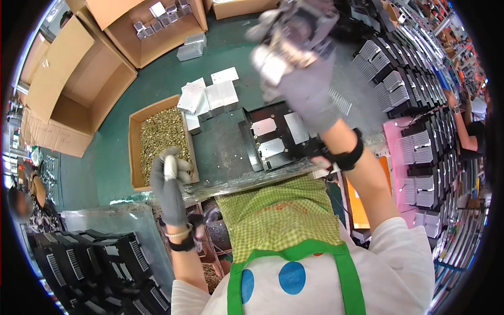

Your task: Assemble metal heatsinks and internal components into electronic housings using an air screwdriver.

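My left hand, in a grey glove with pale fingertips, is at the near right corner of a cardboard box of small brass-coloured screws. Its fingers are curled together; whatever they may hold is too small to make out. Farther off to the right, my right hand, also gloved, is smeared by motion. Around its fingers is a blurred grey and metallic shape, and I cannot tell whether it is gripped. Below that hand lies a black metal housing with silver plates set in it.
Several silver plates are piled beside the screw box. Open cartons stand at the back left. Black finned housings are stacked at the right and lower left. Another person's arm shows at the far right.
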A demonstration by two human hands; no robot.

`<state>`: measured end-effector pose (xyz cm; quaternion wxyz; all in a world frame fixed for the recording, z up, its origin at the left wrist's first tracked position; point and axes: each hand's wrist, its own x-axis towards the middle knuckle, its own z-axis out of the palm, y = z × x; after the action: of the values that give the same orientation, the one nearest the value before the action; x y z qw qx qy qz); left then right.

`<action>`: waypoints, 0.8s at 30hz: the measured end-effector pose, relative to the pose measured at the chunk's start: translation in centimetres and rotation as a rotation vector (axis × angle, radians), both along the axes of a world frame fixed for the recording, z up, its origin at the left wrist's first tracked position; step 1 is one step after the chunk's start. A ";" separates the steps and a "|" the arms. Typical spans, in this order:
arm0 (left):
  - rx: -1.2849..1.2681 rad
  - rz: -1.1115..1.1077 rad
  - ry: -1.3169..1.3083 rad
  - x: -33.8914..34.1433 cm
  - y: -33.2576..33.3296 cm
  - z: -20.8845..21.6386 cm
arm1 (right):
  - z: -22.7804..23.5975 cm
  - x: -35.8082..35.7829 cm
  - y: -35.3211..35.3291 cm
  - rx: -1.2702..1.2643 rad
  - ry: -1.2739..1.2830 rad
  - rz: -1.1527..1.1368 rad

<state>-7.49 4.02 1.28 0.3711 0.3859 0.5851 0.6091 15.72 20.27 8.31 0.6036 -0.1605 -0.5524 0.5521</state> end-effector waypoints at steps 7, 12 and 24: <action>-0.100 0.166 1.402 -2.6 2.3 -1.3 | -0.9 2.2 6.1 -0.102 -0.524 -0.345; 0.134 0.147 1.251 2.5 3.4 -0.7 | -4.1 3.5 6.3 0.058 -1.037 -0.606; -0.122 -0.124 -0.581 13.6 5.5 -6.8 | -10.9 5.6 1.3 -0.388 -0.276 0.036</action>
<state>6.10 9.53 -5.54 0.5818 0.2074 0.4652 0.6341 21.27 21.60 -2.58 0.4704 -0.3375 -0.5162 0.6312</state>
